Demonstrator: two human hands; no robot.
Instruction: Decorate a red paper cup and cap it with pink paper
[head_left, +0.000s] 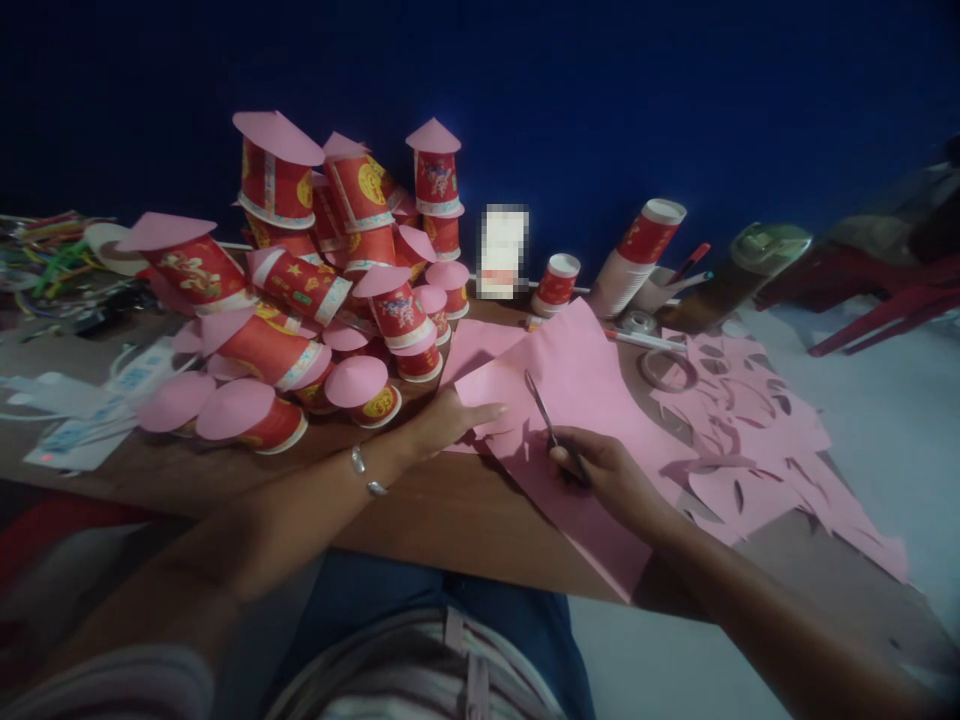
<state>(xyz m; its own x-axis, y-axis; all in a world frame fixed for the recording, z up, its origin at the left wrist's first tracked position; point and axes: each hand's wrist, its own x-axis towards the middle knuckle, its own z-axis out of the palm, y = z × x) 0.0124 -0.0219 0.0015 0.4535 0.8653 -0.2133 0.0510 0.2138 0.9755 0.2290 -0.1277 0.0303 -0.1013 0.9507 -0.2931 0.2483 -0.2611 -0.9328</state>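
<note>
My left hand (466,415) is closed on the edge of a pink paper sheet (581,385), with the thumb on top and a bracelet at the wrist. The sheet is partly lifted and curls up at the far side. In my right hand (600,465) is a pair of scissors (546,412), its fingers wrapped round the dark handle. The blades point away and to the left, close to the paper held by the left hand. Another pink sheet (469,345) lies beneath, on the wooden table (420,510).
Left, red paper cups (276,185) with pink cone tops are piled in stacks. Pink paper scraps (750,410) and a tape roll (667,370) lie right. Behind stand a small red cup (556,283), a leaning cup stack (637,255) and a pixelated bright rectangle (502,250).
</note>
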